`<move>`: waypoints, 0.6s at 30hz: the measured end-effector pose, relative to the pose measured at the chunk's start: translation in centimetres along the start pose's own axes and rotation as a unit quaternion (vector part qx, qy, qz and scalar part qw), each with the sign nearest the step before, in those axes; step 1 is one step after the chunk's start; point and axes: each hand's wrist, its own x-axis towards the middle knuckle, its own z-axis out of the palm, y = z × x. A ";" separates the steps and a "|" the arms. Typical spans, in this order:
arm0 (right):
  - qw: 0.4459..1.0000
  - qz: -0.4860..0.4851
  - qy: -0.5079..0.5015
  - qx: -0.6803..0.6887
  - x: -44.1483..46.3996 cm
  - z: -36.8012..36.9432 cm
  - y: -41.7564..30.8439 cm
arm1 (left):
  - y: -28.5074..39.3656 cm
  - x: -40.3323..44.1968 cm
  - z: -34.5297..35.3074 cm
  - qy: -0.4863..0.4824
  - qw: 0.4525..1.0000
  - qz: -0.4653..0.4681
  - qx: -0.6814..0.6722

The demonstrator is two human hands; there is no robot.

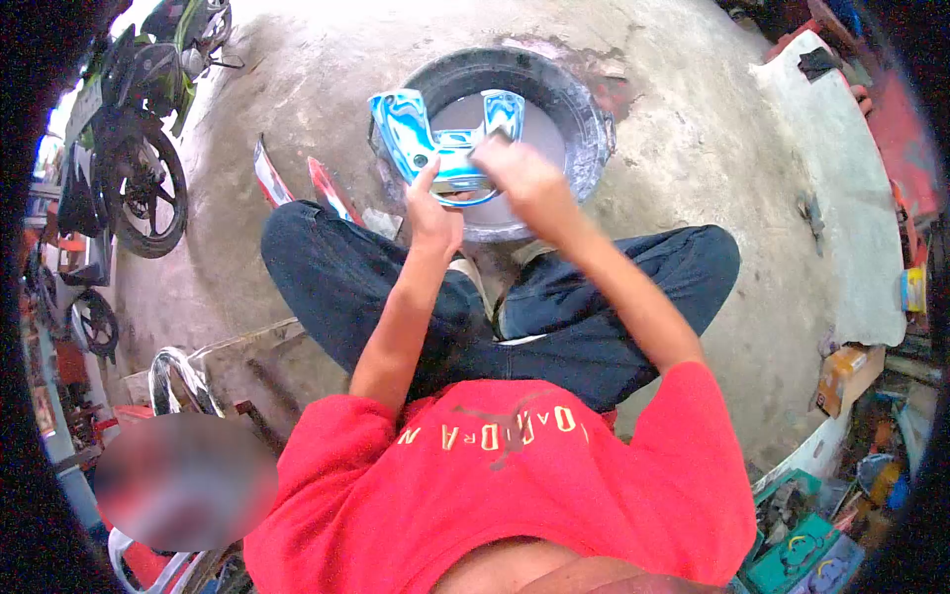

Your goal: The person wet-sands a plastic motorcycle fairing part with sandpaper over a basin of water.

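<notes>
A glossy blue and white U-shaped panel [404, 136] is held over a round dark tub [584, 129] of greyish liquid. My left hand [433, 213] grips the panel's lower left edge, thumb on its face. My right hand [529, 183] is closed at the panel's right arm, slightly blurred; a small dark piece shows at its fingertips, too unclear to name. The tub stands on the concrete floor in front of my crossed legs.
Two red and white panels [331, 188] lie left of the tub. A motorcycle [143, 183] stands at the upper left. At right are a cardboard box [847, 381] and a green tray [792, 554] of parts. Chrome tubing [178, 371] is at lower left.
</notes>
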 end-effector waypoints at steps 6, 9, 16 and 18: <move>1.000 -0.004 0.025 0.011 -0.4 -0.2 -1.4 | -0.2 0.5 -1.1 0.000 1.000 0.007 0.015; 0.997 -0.052 0.042 0.031 -0.4 -0.1 -1.2 | -0.1 0.3 -0.6 -0.015 0.999 -0.004 -0.040; 0.999 -0.040 0.019 0.015 -1.1 -0.1 -2.0 | -0.6 0.8 -1.2 -0.029 0.999 0.018 0.001; 1.000 -0.020 0.011 0.007 -0.4 -0.1 -0.5 | -0.4 0.7 -1.1 -0.019 1.000 -0.003 -0.012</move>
